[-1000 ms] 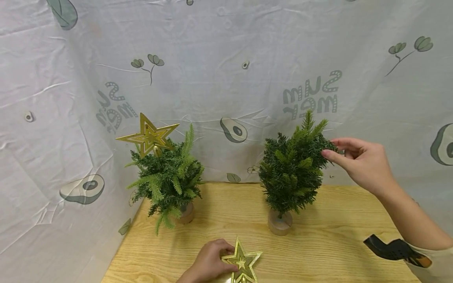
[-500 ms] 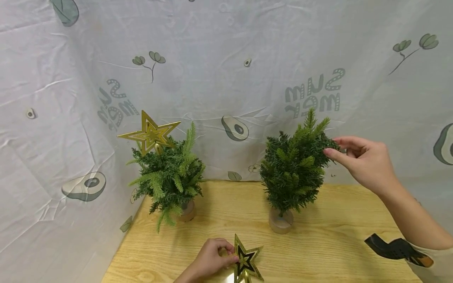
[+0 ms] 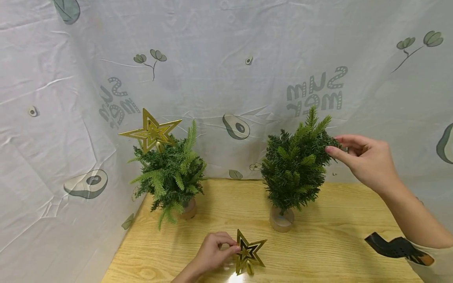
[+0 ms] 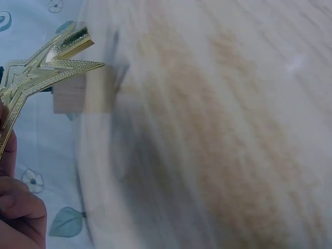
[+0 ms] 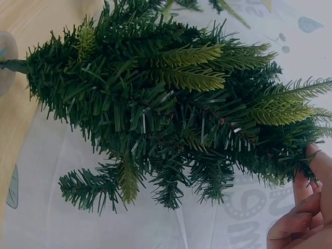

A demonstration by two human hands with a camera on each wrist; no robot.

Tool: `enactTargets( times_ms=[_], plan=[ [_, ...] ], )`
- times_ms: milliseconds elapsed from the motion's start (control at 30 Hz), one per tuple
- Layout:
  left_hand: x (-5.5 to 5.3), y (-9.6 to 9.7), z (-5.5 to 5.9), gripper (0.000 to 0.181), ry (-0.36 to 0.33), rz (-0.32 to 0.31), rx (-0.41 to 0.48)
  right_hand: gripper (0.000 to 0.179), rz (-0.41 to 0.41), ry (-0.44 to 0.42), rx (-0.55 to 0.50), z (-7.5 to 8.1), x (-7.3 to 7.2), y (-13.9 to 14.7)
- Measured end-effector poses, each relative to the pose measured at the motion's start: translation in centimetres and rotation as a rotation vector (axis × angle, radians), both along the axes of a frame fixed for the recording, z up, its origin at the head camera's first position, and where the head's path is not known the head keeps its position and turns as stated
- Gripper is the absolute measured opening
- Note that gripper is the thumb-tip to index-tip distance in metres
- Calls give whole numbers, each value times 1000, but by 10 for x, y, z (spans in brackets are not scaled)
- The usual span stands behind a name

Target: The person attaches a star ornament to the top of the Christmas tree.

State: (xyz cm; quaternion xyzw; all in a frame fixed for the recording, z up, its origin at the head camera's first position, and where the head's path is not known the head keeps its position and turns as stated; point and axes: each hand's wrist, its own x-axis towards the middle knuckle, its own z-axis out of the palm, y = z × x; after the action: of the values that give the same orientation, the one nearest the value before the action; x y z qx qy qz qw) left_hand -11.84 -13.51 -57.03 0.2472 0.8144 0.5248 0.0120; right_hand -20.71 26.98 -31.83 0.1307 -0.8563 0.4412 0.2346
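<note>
My left hand (image 3: pixel 216 253) pinches a gold star tree topper (image 3: pixel 250 251) by one point, low over the front of the table. In the left wrist view the topper (image 4: pixel 39 72) shows its hollow socket. At the right, my right hand (image 3: pixel 369 159) pinches a branch on the upper right side of a small artificial Christmas tree (image 3: pixel 293 169), which stands on a round wooden base (image 3: pixel 282 220). In the right wrist view the thumb and fingers (image 5: pixel 306 207) meet the needles near the tree's upper end. The fingertips are partly hidden behind the branch.
A second small tree (image 3: pixel 170 177) stands at the left on its wooden base (image 3: pixel 188 208), with a gold star (image 3: pixel 152 131) tilted on top. A printed white cloth (image 3: pixel 212 59) hangs behind and to the left of the wooden table (image 3: pixel 230 204).
My left hand has lifted the star topper slightly, away from the front edge, and turned it. My right hand keeps its place on the right tree's branch.
</note>
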Motion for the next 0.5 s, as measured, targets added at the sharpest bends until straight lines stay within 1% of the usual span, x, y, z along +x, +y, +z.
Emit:
enactTargets(
  times_ms=[300, 400, 500],
  plan=[
    [-4, 7, 26, 4, 74, 2, 35, 28, -17, -29, -6, 1, 1, -2],
    [-6, 9, 33, 5, 103, 1, 46, 31, -19, -62, -23, 0, 2, -2],
    [-8, 10, 39, 2, 125, -4, 67, 34, -12, -102, -51, 0, 2, 0]
  ],
)
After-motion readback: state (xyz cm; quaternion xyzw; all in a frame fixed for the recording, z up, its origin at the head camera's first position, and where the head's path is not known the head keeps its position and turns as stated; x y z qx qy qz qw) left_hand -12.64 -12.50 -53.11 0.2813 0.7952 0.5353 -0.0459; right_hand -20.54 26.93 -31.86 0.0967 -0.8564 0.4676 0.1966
